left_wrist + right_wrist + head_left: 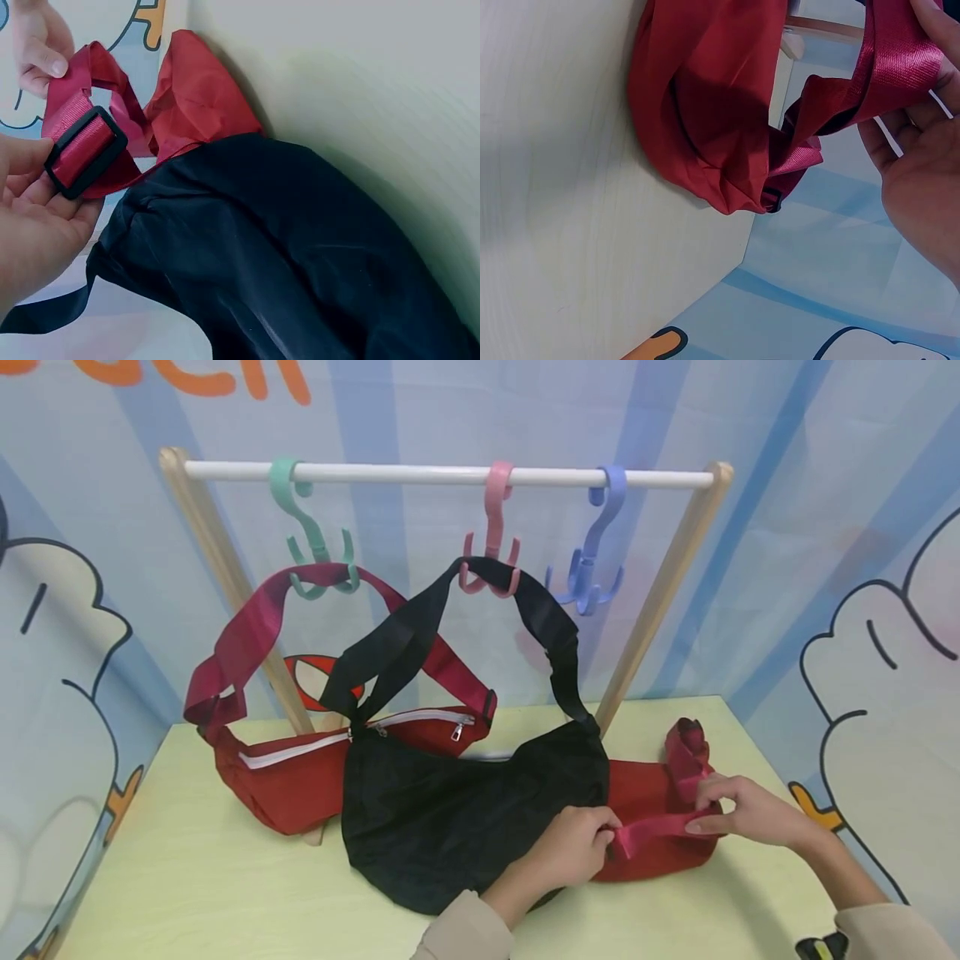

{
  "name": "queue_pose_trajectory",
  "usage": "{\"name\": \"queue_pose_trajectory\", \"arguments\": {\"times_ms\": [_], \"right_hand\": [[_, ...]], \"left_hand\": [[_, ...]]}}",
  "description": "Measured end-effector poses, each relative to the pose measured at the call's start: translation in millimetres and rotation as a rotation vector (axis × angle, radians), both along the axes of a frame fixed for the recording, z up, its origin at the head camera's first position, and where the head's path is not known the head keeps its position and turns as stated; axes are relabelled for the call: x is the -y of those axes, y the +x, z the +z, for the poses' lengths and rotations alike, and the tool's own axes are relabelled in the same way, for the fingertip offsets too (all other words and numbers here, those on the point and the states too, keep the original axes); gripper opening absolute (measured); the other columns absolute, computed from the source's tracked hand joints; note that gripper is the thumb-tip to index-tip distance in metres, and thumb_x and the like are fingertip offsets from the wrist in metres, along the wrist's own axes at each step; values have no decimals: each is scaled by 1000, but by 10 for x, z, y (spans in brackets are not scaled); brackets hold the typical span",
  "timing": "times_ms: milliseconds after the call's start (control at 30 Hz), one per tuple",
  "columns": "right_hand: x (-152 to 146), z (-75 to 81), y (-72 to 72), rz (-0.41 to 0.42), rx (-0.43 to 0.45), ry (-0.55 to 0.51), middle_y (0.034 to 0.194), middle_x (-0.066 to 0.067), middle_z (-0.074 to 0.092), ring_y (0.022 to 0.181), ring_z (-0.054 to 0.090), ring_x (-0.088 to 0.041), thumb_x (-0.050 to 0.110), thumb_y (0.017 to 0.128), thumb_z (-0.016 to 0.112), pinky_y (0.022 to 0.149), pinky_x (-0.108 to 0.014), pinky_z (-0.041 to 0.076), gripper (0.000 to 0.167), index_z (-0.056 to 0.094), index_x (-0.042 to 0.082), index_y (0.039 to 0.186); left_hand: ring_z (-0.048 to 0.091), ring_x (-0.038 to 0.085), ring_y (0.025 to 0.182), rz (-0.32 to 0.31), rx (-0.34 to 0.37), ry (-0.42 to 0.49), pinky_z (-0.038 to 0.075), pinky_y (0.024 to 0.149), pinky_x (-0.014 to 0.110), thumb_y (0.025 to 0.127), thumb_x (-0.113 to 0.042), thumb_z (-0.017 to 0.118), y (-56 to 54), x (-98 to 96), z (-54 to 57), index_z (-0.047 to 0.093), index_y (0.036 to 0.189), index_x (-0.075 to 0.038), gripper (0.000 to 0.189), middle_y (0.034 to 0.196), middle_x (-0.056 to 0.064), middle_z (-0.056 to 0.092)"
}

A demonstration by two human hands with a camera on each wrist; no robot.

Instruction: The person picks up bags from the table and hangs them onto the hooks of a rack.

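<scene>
At the right of the table lies a red bag (660, 860), partly behind a black bag (465, 818). Its crimson strap (660, 828) is stretched between both hands. My left hand (573, 847) grips the strap at its black slide buckle (103, 166), thumb on top and fingers beneath. Further right, my right hand (750, 810) holds the same strap between thumb and fingers, above the bag's right end. The right wrist view shows the strap (904, 64) twisting down to the bag's end. Beside my left hand, the black bag hangs by its strap from a pink hook (495, 510).
A white rod (405, 474) on wooden legs spans the back. From its green hook (303, 522) another red bag (300, 781) hangs at left, overlapped by the black bag. A blue hook (600, 535) without a bag hangs at right. The pale table (187, 877) meets a printed backdrop.
</scene>
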State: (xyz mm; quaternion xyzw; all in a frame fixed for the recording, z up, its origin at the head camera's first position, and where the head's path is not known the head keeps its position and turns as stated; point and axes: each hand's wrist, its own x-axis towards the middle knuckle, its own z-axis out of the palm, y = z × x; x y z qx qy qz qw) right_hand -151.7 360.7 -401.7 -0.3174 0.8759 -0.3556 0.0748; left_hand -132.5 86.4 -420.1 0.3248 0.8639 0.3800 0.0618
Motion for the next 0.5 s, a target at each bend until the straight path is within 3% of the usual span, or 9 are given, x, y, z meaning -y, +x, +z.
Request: {"name": "queue_pose_trajectory", "arguments": {"times_ms": [200,367,500], "right_hand": [[-20,37,-2,-33,29,41,68,6,50,78,47,-10,12,78,71,60,-25,34,19,55,18,71],[-59,68,6,-70,24,57,75,3,50,75,45,-12,13,77,73,59,-25,34,17,57,19,76],[-86,87,12,-113,1,81,81,6,51,78,45,-7,14,76,74,60,-24,37,17,58,20,81]], "left_hand": [[47,0,61,5,19,27,38,61,14,91,-6,53,-24,6,60,64,99,-9,14,70,-7,59],[55,1,77,33,-29,6,39,81,24,92,-9,53,-39,25,105,65,100,-13,15,80,-8,63],[54,1,79,34,-23,24,37,80,25,92,-10,52,-55,46,128,64,100,-13,15,84,-8,63]]}}
